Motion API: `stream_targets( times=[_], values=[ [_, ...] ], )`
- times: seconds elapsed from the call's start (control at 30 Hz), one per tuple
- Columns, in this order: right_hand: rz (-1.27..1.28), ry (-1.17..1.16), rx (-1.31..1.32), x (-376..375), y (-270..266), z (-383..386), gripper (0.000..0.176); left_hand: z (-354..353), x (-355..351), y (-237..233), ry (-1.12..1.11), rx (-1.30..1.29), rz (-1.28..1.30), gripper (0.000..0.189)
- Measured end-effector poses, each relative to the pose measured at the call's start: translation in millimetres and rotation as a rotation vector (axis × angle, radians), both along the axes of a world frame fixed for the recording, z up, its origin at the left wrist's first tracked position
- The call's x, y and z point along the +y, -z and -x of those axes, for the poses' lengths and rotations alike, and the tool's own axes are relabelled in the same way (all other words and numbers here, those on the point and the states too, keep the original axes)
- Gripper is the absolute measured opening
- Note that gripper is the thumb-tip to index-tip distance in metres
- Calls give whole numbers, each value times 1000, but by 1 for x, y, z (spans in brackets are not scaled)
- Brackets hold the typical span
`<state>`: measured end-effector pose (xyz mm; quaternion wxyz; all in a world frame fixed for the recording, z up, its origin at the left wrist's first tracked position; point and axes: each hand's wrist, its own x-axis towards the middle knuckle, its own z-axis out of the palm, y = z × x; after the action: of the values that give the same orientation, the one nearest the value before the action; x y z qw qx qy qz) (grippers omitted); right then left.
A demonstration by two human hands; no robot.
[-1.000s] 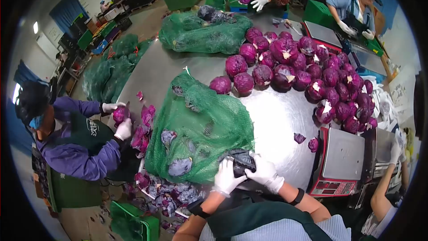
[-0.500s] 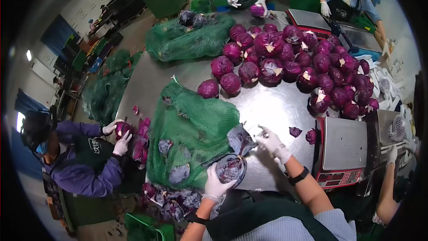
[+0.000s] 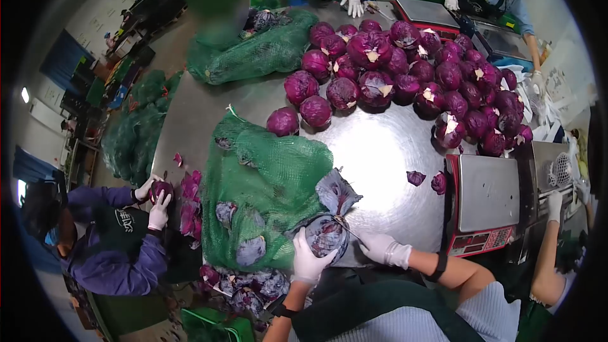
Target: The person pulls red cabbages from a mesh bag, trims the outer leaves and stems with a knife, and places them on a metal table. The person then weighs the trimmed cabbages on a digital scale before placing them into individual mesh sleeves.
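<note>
A red cabbage [image 3: 328,235] with loose outer leaves lies at the near edge of the steel table. My gloved left hand [image 3: 311,258] is wrapped round its left side. From the right, my gloved right hand [image 3: 381,249] grips a small knife [image 3: 355,235], its thin blade pointing at the cabbage's stem end; the handle is hidden in my fist. A bluish outer leaf [image 3: 337,191] stands away from the cabbage on the far side. Left of it spreads a green mesh bag [image 3: 272,164] with several leaves on and in it.
Trimmed red cabbages [image 3: 370,50] are heaped at the far side. A red scale [image 3: 487,193] stands at right, another scale [image 3: 427,14] at the back. A full mesh bag [image 3: 253,57] lies far left. Co-workers stand around; one at left holds a cabbage [image 3: 161,191]. Leaf scraps [image 3: 244,291] lie below.
My right hand has come down and nearer with the knife, to the cabbage's stem end. My left hand stays on the cabbage. The far co-worker has let go of a cabbage. The view has shifted slightly.
</note>
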<state>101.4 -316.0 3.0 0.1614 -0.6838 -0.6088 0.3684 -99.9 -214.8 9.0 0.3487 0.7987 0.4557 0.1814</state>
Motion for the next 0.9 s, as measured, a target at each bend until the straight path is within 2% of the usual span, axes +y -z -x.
stream_targets(
  times=[0.13, 0.2, 0.27, 0.33, 0.37, 0.4, 0.47, 0.5, 0.53, 0.6, 0.63, 0.67, 0.73, 0.77, 0.8, 0.87, 0.9],
  values=[
    [97, 46, 17, 9, 3, 6, 20, 0, 6, 8, 15, -18, -27, 99],
    [9, 118, -18, 28, 33, 13, 21, 0, 11, 11, -2, -38, -15, 98],
    [-30, 123, -31, 38, 39, 13, 22, 1, 19, 14, -64, -55, 31, 98],
    [128, 13, -51, 45, 31, 9, 23, 2, 17, 11, -64, -50, 52, 99],
    [182, -44, -37, 46, 23, 4, 26, -1, 14, 7, -25, -24, -27, 99],
    [167, -35, -40, 48, 12, 1, 26, -2, 10, 2, 16, 8, -102, 99],
    [383, 12, 46, 44, -3, -2, 27, -8, -3, -2, 12, 67, -118, 99],
    [234, 18, -20, 38, 23, 1, 26, -11, -6, 0, -48, 82, -121, 99],
    [231, 29, -19, 37, 42, 5, 26, -14, -6, 0, -106, 94, -128, 99],
    [57, 85, -47, 38, 63, 12, 25, -9, 7, 0, -126, 29, -7, 95],
    [79, 105, -79, 38, 51, 17, 23, -2, 18, 6, -80, 9, -6, 89],
    [-13, 159, -108, 36, 62, 26, 22, 8, 30, 14, -37, -11, -8, 84],
    [-44, 191, -113, 37, 64, 35, 21, 27, 62, 26, -171, -312, 668, 70],
    [-5, 138, -144, 38, 80, 36, 25, 37, 71, 33, -244, -452, 893, 61],
    [-16, 139, -140, 37, 81, 33, 25, 41, 74, 39, -242, -450, 881, 61],
    [-37, 119, 23, 33, 74, 31, 34, 51, 77, 50, -49, -408, 698, 61],
    [-42, 105, 19, 38, 60, 27, 34, 54, 77, 56, -13, -418, 705, 67]
  ],
)
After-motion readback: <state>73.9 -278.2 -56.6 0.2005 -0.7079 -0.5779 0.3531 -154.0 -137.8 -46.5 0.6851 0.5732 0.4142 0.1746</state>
